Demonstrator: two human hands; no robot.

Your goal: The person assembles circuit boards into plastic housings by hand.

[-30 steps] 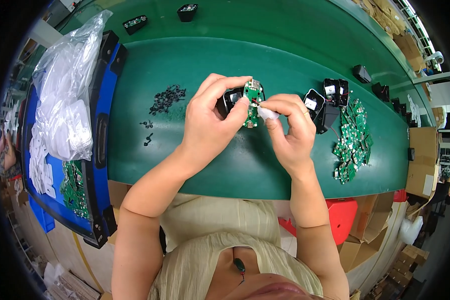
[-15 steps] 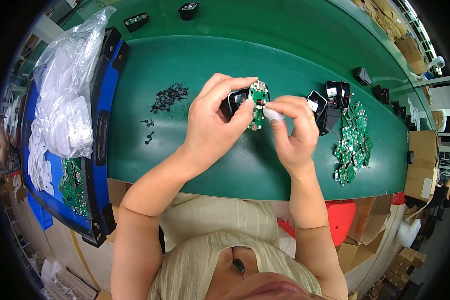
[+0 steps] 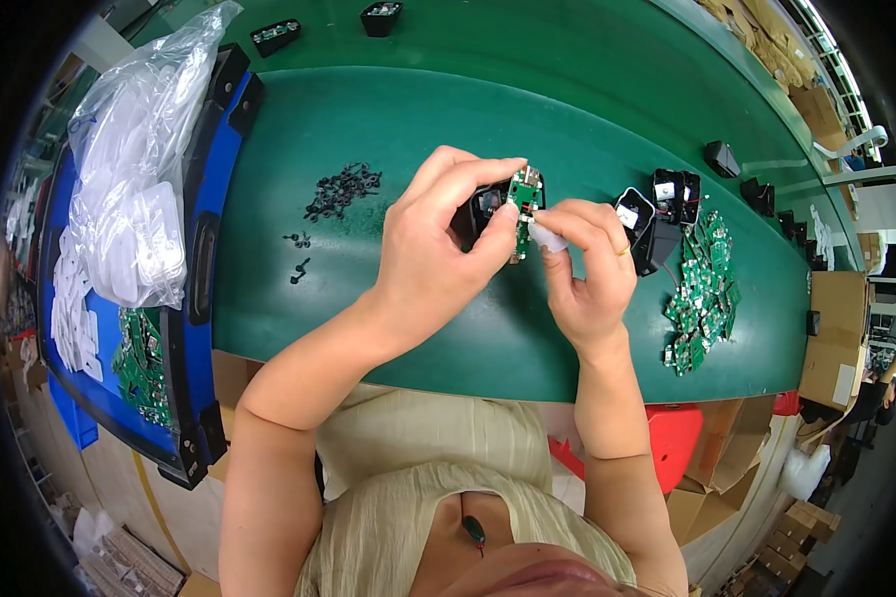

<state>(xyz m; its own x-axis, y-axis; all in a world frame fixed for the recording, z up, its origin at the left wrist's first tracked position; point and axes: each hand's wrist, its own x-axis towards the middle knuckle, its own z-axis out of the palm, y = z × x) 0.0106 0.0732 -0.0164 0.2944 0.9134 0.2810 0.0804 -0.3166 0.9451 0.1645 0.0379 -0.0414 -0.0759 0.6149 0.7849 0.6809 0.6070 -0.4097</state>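
My left hand (image 3: 433, 224) is closed around a green circuit board (image 3: 524, 189) and a black plastic housing (image 3: 487, 202), its thumb and fingertips pressing the board upright against the housing. Facing it, my right hand (image 3: 594, 269) pinches a small white soft-looking piece (image 3: 548, 237) at the board's right side. Its fingertips are close to the small wires on the board; whether they also grip a wire cannot be made out. Both hands are above the green table (image 3: 418, 328).
Black small parts (image 3: 343, 189) lie in a loose pile on the left. More black housings (image 3: 657, 234) and a heap of circuit boards (image 3: 702, 289) are at right. A blue crate (image 3: 202, 348) with bagged white pieces (image 3: 134, 219) stands at the left edge.
The circuit board has turned more edge-on and shifted slightly right with my left hand. My right hand stays pinched beside it, nearly unmoved.
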